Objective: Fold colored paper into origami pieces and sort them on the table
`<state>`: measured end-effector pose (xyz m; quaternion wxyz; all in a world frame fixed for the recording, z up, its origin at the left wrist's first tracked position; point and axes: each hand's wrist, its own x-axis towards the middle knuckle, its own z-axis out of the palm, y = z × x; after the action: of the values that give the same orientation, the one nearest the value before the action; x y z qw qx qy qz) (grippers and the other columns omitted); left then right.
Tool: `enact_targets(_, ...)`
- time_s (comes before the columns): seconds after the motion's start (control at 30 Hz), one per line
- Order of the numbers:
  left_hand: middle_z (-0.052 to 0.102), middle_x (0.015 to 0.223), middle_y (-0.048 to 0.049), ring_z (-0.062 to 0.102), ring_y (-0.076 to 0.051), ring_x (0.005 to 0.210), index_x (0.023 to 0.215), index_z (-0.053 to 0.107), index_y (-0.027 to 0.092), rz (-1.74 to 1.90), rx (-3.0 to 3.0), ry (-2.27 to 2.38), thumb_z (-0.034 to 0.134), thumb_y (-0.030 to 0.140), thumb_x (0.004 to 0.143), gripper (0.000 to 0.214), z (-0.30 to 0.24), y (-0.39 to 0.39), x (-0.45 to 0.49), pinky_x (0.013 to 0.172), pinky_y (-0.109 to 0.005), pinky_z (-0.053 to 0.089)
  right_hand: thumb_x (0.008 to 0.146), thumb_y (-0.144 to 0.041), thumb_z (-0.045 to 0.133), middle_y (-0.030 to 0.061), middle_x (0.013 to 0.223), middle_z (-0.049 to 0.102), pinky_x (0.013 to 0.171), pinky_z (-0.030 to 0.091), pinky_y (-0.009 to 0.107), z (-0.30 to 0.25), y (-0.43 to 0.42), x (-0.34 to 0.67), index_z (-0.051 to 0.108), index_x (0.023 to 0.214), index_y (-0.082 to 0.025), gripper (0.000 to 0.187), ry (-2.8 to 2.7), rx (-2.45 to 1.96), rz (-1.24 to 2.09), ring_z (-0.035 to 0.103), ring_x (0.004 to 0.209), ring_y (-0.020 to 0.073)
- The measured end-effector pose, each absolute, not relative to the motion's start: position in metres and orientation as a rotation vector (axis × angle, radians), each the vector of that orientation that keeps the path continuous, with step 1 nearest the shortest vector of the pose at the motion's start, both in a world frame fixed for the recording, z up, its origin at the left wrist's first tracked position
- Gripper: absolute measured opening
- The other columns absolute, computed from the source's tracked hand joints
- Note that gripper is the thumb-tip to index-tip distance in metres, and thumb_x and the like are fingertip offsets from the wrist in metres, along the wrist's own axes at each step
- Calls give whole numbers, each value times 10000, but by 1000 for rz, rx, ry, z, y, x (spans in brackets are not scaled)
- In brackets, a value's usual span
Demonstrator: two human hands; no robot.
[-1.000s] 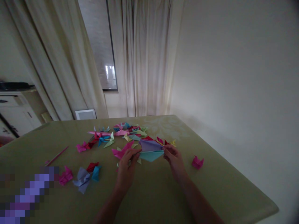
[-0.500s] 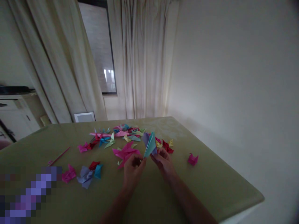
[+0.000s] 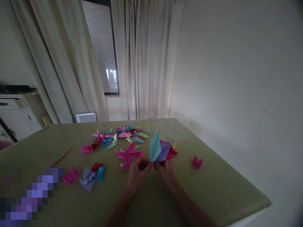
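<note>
Over the middle of the table, my left hand (image 3: pixel 139 172) pinches the lower tip of a light blue folded paper (image 3: pixel 154 148). My right hand (image 3: pixel 167 171) is closed at the lower edge of a purple folded paper (image 3: pixel 164 152), which leans to the right beside the blue one. The two papers meet near my fingertips; whether they are joined cannot be made out. Just left of them lies a large pink origami piece (image 3: pixel 129 154). A red folded paper (image 3: pixel 172 153) is partly hidden behind the purple one.
Several colourful origami pieces (image 3: pixel 123 135) are heaped towards the back of the green-covered table (image 3: pixel 213 186). A grey-lilac folded piece (image 3: pixel 88 178) and a thin pink stick (image 3: pixel 61 157) lie on the left. One small pink piece (image 3: pixel 197 162) sits near the right edge, beside the wall.
The purple paper has tilted out to the right, and the light blue one now stands more upright and shows more of its face. Both hands have turned and dipped slightly.
</note>
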<state>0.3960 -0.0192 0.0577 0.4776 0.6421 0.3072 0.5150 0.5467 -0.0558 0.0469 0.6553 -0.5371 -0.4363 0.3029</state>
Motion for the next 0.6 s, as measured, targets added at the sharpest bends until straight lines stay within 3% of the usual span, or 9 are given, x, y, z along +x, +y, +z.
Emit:
enact_targets(0.13, 772, 739, -32, 701, -182, 655, 789, 747, 197, 1222, 1651, 774, 770, 392, 846, 204, 58, -22, 396, 622, -264, 527, 645, -324, 825, 10, 583, 658, 524, 474, 304, 46, -51, 551, 654, 701, -231, 203, -968, -1215, 727, 603, 547, 195)
enact_targets(0.37, 705, 698, -6, 574, -153, 574, 749, 731, 220, 1284, 1763, 936, 752, 322, 821, 126, 57, -19, 389, 540, -246, 431, 639, -350, 874, -5, 690, 694, 612, 553, 352, 51, -51, 544, 666, 847, -272, 304, -959, -1079, 835, 640, 611, 207)
enact_targets(0.5, 731, 864, -33, 685, -202, 775, 753, 690, 228, 1368, 1753, 964, 740, 282, 764, 75, 56, -17, 386, 700, -297, 559, 649, -391, 887, 2, 700, 712, 646, 553, 358, 55, -54, 540, 694, 808, -248, 289, -969, -1023, 911, 648, 640, 211)
enact_targets(0.6, 736, 790, -16, 716, -199, 722, 767, 650, 226, 1336, 1726, 914, 706, 296, 804, 97, 55, -18, 387, 696, -310, 593, 614, -422, 917, 11, 703, 725, 645, 559, 360, 57, -55, 540, 724, 778, -244, 310, -977, -998, 964, 651, 640, 214)
